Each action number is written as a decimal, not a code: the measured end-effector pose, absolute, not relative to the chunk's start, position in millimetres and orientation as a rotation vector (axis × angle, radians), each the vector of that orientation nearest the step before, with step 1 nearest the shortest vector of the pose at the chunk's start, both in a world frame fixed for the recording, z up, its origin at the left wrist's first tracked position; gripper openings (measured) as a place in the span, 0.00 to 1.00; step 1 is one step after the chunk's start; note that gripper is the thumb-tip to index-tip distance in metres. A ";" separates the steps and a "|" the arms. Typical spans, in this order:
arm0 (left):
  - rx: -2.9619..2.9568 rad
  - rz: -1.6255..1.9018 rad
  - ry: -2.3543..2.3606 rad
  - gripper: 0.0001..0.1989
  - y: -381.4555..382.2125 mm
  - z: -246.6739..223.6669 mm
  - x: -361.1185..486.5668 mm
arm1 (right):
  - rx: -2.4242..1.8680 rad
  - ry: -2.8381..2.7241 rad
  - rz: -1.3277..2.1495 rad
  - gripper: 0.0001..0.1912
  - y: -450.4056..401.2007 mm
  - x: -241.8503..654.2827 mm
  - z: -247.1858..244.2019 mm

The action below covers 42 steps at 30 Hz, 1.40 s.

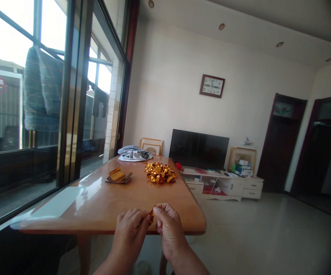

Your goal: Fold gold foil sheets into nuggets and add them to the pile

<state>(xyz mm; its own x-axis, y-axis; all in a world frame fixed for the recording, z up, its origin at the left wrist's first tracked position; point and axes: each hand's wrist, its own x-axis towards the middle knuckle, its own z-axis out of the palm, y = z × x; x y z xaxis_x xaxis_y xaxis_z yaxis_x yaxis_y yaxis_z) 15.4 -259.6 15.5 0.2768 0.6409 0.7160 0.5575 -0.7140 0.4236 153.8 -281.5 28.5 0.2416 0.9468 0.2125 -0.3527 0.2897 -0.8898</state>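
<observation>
My left hand point(130, 228) and my right hand point(168, 230) are raised together at the near edge of the wooden table point(96, 208). Between their fingertips they pinch a small piece of gold foil paper point(152, 215), partly hidden by my fingers. Farther up the table, out of reach of both hands, lies a heap of crumpled or folded gold foil pieces point(160, 172). To its left is a small stack of gold and brown paper sheets point(118, 176).
A folded grey cloth point(133, 154) lies at the table's far end, before a picture frame point(150, 146). Beyond stand a white TV cabinet point(219, 185) with a dark television point(199, 149) and assorted boxes. Large windows run along the table's left side.
</observation>
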 end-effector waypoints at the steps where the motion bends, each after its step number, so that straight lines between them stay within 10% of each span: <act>1: 2.424 1.434 1.147 0.11 -260.1 16.5 15.6 | -0.816 -0.891 1.048 0.14 -281.6 154.2 28.6; 42: 1.561 1.129 0.656 0.19 -265.2 16.0 20.2 | -0.923 -1.039 1.014 0.14 -285.4 172.3 31.2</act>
